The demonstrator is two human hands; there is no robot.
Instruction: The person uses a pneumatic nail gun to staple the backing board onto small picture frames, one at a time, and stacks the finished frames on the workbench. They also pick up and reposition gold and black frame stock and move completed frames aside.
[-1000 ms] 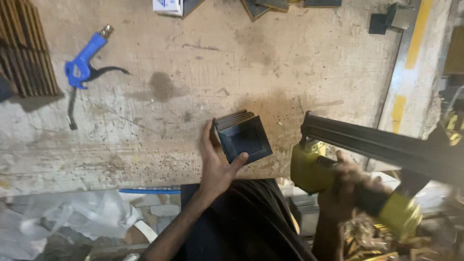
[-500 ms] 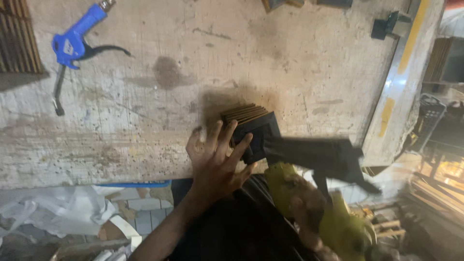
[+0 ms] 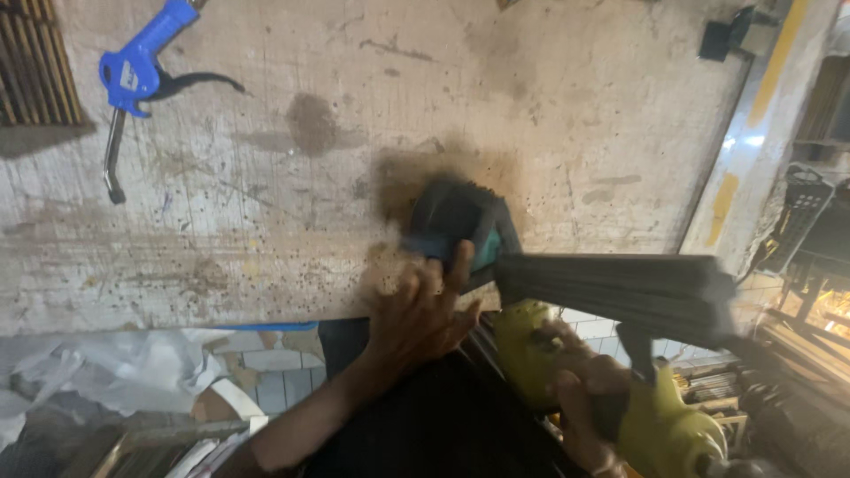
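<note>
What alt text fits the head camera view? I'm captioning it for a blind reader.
The left hand holds a small dark box-shaped object, blurred, on a stained workbench, while the right hand grips a yellow-green power tool whose long black nose meets it. A blue air blow gun lies at far left.

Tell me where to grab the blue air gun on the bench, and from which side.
Likely the blue air gun body: the fat straight handle, from above, fingers across it. It lies flat on the bench; thin nozzle and black lever give poor purchase.
</note>
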